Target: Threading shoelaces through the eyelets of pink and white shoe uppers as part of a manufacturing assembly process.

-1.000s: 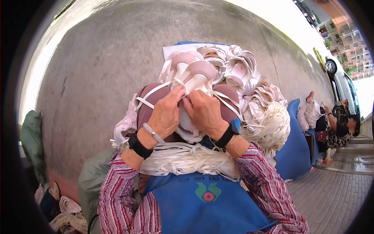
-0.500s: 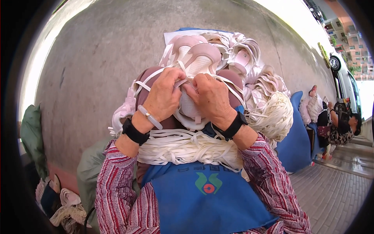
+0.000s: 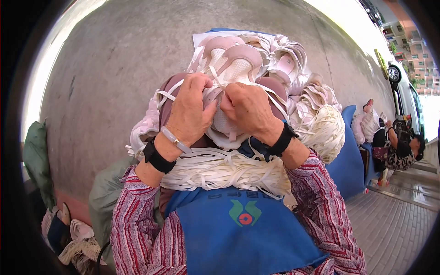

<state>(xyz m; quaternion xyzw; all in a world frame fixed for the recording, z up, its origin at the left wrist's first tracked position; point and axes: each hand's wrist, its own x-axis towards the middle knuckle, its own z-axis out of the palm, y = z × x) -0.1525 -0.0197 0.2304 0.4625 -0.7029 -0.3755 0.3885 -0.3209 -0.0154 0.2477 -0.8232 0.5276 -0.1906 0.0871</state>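
White elastic strap [image 3: 215,75] is running between my two hands, which I am holding raised and close together over a pale pink shoe upper [image 3: 224,123]. I am curling my left hand [image 3: 189,112] into a loose fist, knuckles up, fingertips pinching the strap at the upper's top edge; wrist is bending slightly, carrying a black band [image 3: 158,158] and a pale bangle [image 3: 176,140]. I am closing my right hand [image 3: 247,107] the same way, thumb tucked toward the left hand, fingers gripping the upper's rim; a black watch [image 3: 282,140] sits on that wrist. Both forearms, in red-striped sleeves [image 3: 137,224], are coming up from below. Shoe upper is resting on a heap of white straps [image 3: 220,169] across my blue apron [image 3: 243,233], with more uppers stacked [image 3: 284,64] just behind. Another person [image 3: 398,146] is sitting well apart at right.
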